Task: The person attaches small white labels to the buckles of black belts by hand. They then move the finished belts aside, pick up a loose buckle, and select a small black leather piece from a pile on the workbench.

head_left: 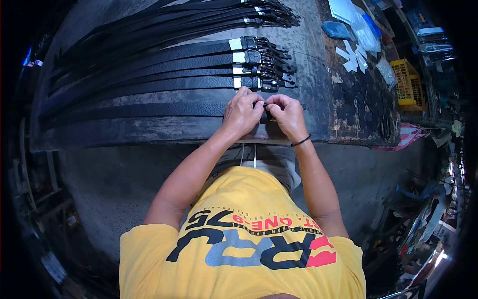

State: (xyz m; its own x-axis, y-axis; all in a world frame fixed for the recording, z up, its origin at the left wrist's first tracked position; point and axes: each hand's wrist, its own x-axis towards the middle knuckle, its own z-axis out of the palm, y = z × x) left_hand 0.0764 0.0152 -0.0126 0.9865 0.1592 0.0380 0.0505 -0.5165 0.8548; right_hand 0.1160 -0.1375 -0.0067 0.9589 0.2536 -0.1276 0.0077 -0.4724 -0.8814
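Note:
Along the front of the table lies a single black leather belt (174,109), its right end between my two hands. My left hand (241,113) is closed on that end, fingers pinched together. Close by on the right, my right hand (288,117) pinches at the tip of the same belt; the small part between the fingertips is mostly hidden. Just beyond my hands rests a row of black belts (184,82) with metal buckles (273,83) at their right ends and white tags (237,81) wrapped near the buckles.
Another bundle of belts (199,22) lies farther back on the dark table (119,132). Toward the right are white paper strips (352,56), a blue packet (335,30), clear plastic bags (364,31) and many dark leather pieces (358,99). A yellow basket (407,84) stands past the table's right edge.

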